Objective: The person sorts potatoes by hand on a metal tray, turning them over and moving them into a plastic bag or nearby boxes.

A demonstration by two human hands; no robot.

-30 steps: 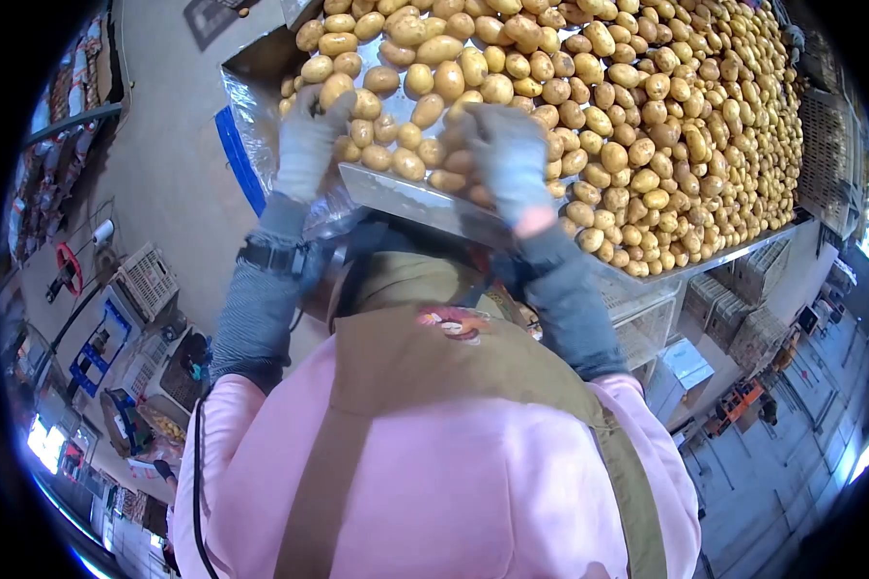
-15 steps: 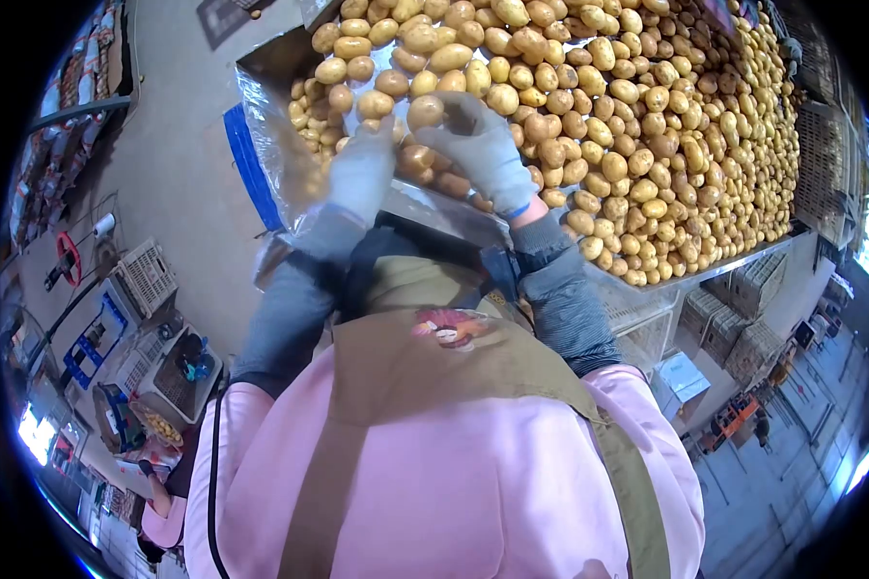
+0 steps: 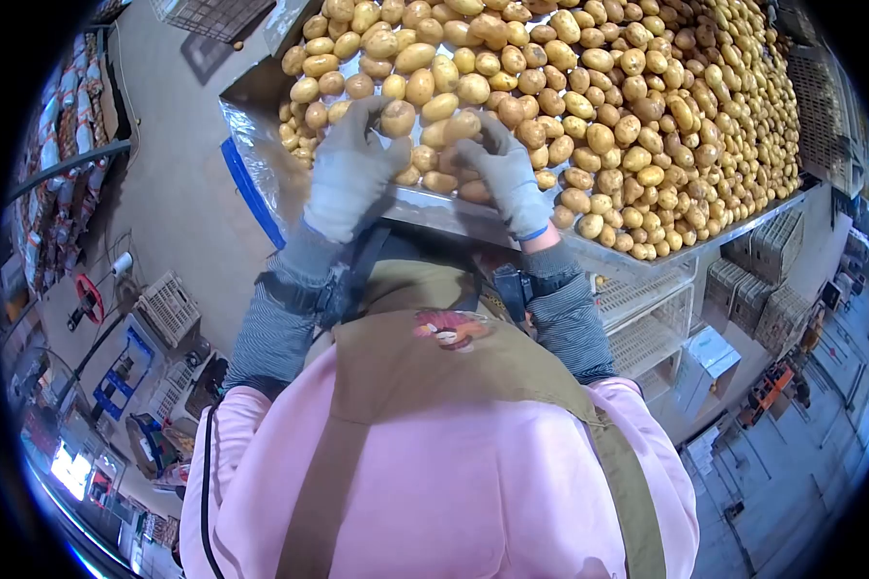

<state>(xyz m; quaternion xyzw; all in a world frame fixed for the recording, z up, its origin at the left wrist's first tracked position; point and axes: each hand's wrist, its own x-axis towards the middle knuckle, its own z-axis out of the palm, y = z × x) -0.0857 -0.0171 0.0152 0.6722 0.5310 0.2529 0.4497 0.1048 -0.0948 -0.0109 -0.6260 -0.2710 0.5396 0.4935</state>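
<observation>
Both my hands wear pale grey gloves and work at the near edge of a metal sorting table [image 3: 454, 214] heaped with yellow-brown potatoes [image 3: 647, 135]. Between the thumb and fingers of my left hand [image 3: 350, 179] is a round potato [image 3: 397, 119]. My right hand [image 3: 508, 179], a short way to the right, has its thumb and fingers curled about another potato [image 3: 462, 125]. Several loose potatoes lie between the two hands, close to the metal rim. The glove backs partly hide the fingertips.
A blue bar [image 3: 251, 196] runs along the table's left side. Plastic crates [image 3: 647, 318] stand beneath the table, with a white box [image 3: 707, 362] nearby. More crates [image 3: 169, 309] are on the floor at left. Filled sacks [image 3: 63, 145] are stacked beyond.
My hands have moved apart from close together. The right hand has shifted right, and the left hand's fingers have come around a potato. The whole view has shifted slightly.
</observation>
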